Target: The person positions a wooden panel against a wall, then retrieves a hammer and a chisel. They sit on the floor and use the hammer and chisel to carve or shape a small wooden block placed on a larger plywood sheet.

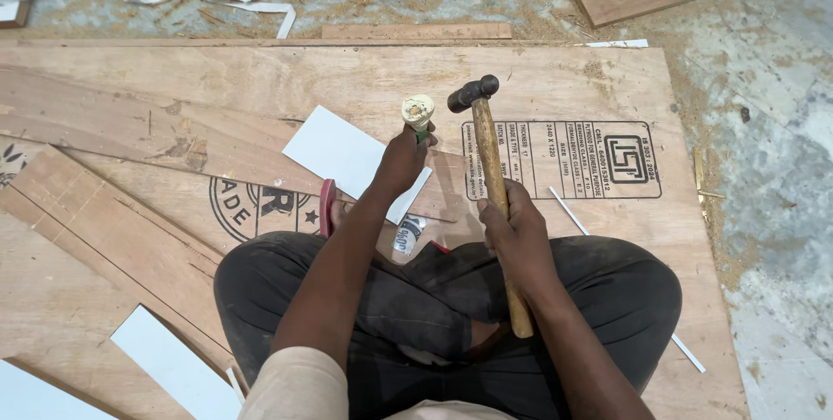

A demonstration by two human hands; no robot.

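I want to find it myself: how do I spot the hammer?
Look at the big plywood sheet on the floor, then the right hand above the lap. The hammer stands up from it: the only tool with a long wooden handle and black metal head.

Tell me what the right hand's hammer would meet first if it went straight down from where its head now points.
Probably the mushroomed chisel top in the left hand, just beside the hammer held by the right hand; depth is unclear, so possibly the plywood sheet.

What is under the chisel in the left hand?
The chisel stands over a white laminate piece lying on the plywood sheet. The left hand hides its blade tip.
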